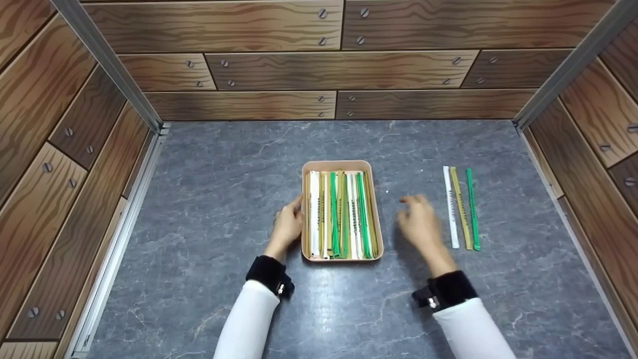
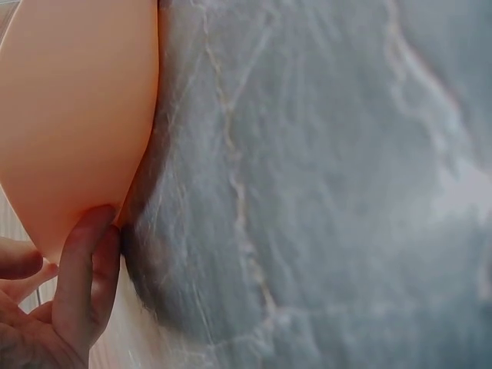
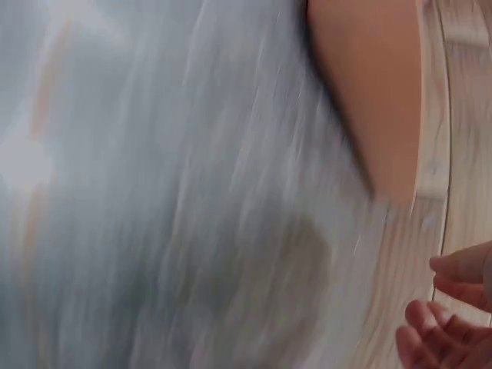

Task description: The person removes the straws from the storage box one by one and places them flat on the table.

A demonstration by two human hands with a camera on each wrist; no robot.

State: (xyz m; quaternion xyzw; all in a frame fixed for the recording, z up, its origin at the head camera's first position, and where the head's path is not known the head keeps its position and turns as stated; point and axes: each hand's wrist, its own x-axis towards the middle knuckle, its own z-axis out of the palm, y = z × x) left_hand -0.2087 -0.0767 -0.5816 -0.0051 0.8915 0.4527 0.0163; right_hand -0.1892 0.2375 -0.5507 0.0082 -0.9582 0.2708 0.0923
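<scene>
An open tan box holds several slim stick packets in white, gold and green, lying lengthwise side by side. My left hand is at the box's left side. In the left wrist view, its fingers touch the outer wall near a corner. To the right of the box, my right hand hovers with bent fingers and no visible thing in its grasp. Right of that hand lie a white stick packet, a gold stick packet and a green stick packet, roughly parallel.
Everything stands on a grey marbled tabletop. Wood-patterned panels enclose the back and both sides, with metal rails along the corners and the left edge. Each wrist wears a black band.
</scene>
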